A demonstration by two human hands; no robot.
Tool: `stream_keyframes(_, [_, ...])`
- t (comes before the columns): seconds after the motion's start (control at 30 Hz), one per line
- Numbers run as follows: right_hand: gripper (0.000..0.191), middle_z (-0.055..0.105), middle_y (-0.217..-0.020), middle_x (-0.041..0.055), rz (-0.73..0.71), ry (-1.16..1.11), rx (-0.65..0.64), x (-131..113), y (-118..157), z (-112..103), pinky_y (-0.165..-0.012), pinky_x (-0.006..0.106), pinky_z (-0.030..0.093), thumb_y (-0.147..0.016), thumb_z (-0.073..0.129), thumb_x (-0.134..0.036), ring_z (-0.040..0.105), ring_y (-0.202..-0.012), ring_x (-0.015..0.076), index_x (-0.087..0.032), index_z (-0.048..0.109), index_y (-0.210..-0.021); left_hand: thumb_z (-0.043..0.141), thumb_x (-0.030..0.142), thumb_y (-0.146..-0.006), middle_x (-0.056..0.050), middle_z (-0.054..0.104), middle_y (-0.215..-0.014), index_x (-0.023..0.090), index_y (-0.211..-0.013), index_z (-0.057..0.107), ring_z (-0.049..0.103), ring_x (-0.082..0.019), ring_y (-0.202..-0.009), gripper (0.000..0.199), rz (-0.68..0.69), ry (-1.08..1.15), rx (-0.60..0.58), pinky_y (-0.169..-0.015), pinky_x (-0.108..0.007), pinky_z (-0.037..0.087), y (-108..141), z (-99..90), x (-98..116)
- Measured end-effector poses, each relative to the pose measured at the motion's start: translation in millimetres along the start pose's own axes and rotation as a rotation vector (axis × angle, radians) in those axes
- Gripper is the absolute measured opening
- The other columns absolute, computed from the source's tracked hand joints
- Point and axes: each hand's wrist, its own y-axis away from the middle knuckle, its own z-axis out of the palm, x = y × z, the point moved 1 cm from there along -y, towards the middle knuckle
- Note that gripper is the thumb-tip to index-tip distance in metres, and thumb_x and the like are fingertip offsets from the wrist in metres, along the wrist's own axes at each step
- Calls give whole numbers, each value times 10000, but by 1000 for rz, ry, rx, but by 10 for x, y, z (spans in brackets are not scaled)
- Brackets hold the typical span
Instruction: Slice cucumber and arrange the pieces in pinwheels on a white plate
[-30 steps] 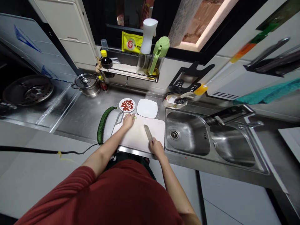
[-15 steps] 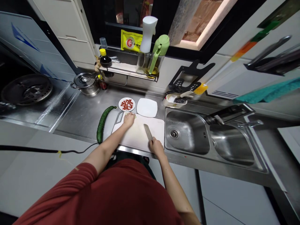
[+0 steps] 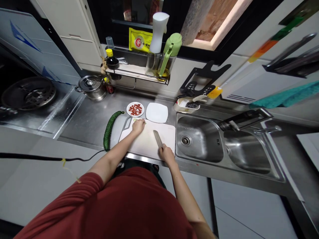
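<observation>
White cutting board (image 3: 142, 146) takes centre stage on the steel counter (image 3: 82, 122), close to its near edge; and there's the right hand (image 3: 166, 154), wrapped firmly round the knife (image 3: 158, 138), blade angled toward the board's far edge, over its right half! Over at the far left corner, the left hand (image 3: 138, 126) bunches its fingers low, a small green piece (image 3: 145, 123) showing at the fingertips; whether they pinch it, I cannot tell; another pale green bit (image 3: 135, 119) peeks out behind the hand.

Out left of the board, the long green cucumber (image 3: 109, 131) curves along the counter, its lower end by the near edge; past the far edge sit the round plate (image 3: 135, 116) of red pieces (image 3: 136, 109) and, just beside it, the square plate (image 3: 157, 113); the sink (image 3: 199, 141) flanks the right edge!
</observation>
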Motion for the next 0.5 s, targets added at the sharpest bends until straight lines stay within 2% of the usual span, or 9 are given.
stream_keyframes(0.13, [293, 657, -954, 121, -2, 4, 13, -8, 2, 4, -718, 266, 389, -953, 328, -311, 621, -901, 212, -152, 511, -1118, 598, 275, -804, -27, 698, -890, 222, -944, 682, 610, -159, -850, 171, -73, 182, -39, -779, -265, 432, 114, 51, -55])
stream_keyframes(0.27, [294, 658, -944, 119, -7, 8, 16, -15, 7, 5, -708, 271, 392, -949, 325, -308, 624, -889, 218, -153, 515, -1112, 604, 207, -767, -28, 706, -853, 188, -912, 701, 622, -137, -788, 176, -114, 305, -93, -732, -241, 450, 302, 148, -154])
stream_keyframes(0.4, [285, 654, -955, 124, -14, 13, 5, -39, 23, -24, -713, 275, 395, -950, 325, -295, 623, -897, 221, -153, 509, -1114, 576, 183, -770, -23, 705, -841, 189, -916, 700, 620, -137, -781, 191, -112, 288, -115, -730, -238, 451, 461, 179, -202])
stream_keyframes(0.5, [281, 652, -963, 130, -15, 20, -14, -54, 35, -55, -717, 282, 396, -954, 325, -295, 621, -902, 226, -154, 500, -1123, 556, 186, -788, -22, 697, -842, 212, -960, 685, 616, -155, -817, 216, -88, 193, -103, -760, -250, 445, 524, 165, -208])
